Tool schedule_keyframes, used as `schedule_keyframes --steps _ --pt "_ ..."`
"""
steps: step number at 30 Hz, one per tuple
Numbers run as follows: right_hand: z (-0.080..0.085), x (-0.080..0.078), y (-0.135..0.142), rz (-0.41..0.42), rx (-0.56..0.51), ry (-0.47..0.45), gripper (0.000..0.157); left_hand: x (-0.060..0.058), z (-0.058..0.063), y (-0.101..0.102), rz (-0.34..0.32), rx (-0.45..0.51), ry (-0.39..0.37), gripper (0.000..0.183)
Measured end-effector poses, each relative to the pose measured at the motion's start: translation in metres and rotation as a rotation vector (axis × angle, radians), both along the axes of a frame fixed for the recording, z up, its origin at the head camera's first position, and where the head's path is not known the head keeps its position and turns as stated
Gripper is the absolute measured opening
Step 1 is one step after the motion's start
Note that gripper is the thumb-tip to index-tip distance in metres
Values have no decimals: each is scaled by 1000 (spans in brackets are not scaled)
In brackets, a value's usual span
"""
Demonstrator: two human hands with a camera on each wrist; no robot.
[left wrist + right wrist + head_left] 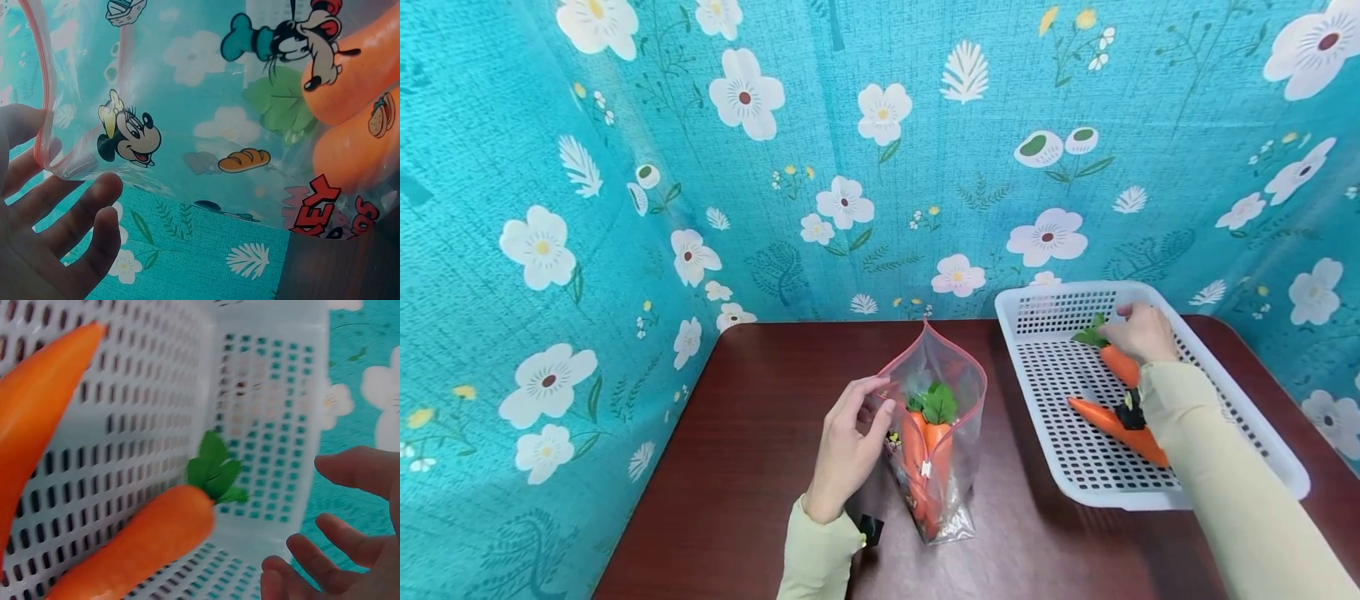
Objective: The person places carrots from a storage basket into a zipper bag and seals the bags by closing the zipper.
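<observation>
My left hand (844,442) holds the pink-edged rim of a clear zip bag (967,433), thumb on one side and fingers on the other. The bag stands with its mouth apart, and orange carrots (914,454) with green leaves (938,403) lie inside it. Cartoon prints cover the bag (187,137) in the left wrist view. Over the white basket (1037,417), my right hand (1138,333) hovers by a leafy carrot (1118,365). The right wrist view shows its spread fingers apart from that carrot (144,540). Another carrot (1101,417) lies nearer in the basket, partly behind the right wrist.
Everything stands on a dark red-brown table (752,417). A turquoise flowered cloth (820,267) hangs behind it and at both sides. The basket's raised walls (269,425) surround the loose carrots. A small black device (871,530) sits at the left wrist.
</observation>
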State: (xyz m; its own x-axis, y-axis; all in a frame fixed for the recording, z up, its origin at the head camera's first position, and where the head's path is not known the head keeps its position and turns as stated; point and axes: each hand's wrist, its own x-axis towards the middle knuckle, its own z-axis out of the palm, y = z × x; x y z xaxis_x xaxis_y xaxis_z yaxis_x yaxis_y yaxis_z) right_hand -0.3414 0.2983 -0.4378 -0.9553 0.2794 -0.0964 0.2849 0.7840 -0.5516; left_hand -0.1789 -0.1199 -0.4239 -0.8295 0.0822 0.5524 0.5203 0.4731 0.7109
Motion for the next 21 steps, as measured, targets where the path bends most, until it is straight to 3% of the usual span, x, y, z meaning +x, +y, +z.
schedule_keyframes --steps 5,9,11,14,17,21 --pt "-62 -30 37 33 62 -46 76 -1 -1 0 -4 -3 21 31" --pt "-82 -36 45 56 97 -66 84 -1 -1 0 -7 -3 17 31" --pt "-76 -29 39 60 115 -86 82 -1 0 0 -8 -2 12 31" --pt "-45 -8 18 76 103 -141 78 3 8 2 -5 -2 -6 30" --pt "-18 11 0 85 79 -201 76 3 8 1 0 -5 -13 30" --pt "-16 15 -3 91 92 -228 75 -1 0 -1 -1 -12 1 31"
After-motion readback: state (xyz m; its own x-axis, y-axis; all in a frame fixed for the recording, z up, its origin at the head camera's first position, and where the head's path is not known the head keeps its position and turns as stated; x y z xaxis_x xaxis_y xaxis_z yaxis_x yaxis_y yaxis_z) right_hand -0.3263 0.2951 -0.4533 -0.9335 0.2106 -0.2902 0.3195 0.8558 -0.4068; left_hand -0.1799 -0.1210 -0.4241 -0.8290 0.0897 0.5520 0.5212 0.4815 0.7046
